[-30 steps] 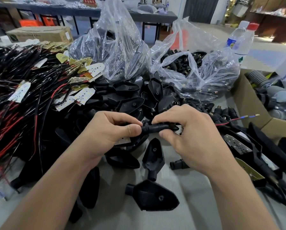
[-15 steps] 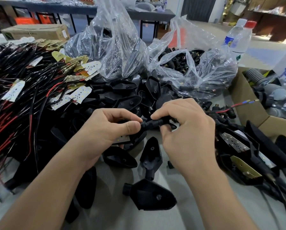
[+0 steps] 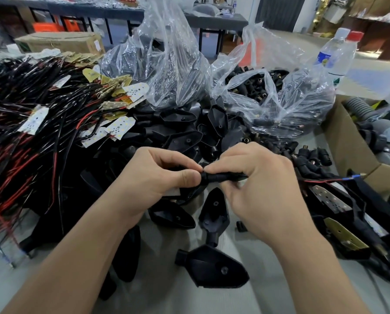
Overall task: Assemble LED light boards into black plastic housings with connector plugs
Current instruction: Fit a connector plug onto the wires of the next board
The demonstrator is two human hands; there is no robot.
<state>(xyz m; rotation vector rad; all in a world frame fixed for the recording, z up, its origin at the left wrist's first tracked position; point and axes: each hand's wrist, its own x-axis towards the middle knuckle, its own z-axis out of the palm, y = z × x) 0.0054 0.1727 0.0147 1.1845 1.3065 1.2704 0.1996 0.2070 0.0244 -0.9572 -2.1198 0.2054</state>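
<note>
Grey tabletop (image 3: pixel 268 284) lies under heaps of parts, and dark workbenches (image 3: pixel 94 10) cross the far room at 12 o'clock. At the centre a black connector plug (image 3: pixel 221 177) lies level between both hands. The right hand (image 3: pixel 257 186), at 3 o'clock from it, pinches it between thumb and curled fingers. The left hand (image 3: pixel 157 177), at 9 o'clock, grips a black housing (image 3: pixel 190 193), its thumb tip pressed against the plug's collar. A sliver of white LED board (image 3: pixel 173 192) shows under the left palm. A red and black wire (image 3: pixel 320 181) trails off toward 3 o'clock.

A clear bag (image 3: pixel 166 71) at 12 o'clock holds dark housings. A second clear bag (image 3: pixel 286 103) at 1 o'clock holds plugs with brass ends. A cardboard box (image 3: pixel 348 152) at 3 o'clock holds grey hose and fittings. Two bottles (image 3: pixel 339 55) stand at 2 o'clock. Wired LED boards (image 3: pixel 37 118) pile up from 9 to 10 o'clock. Loose housings (image 3: pixel 212 266) lie at 6 o'clock.
</note>
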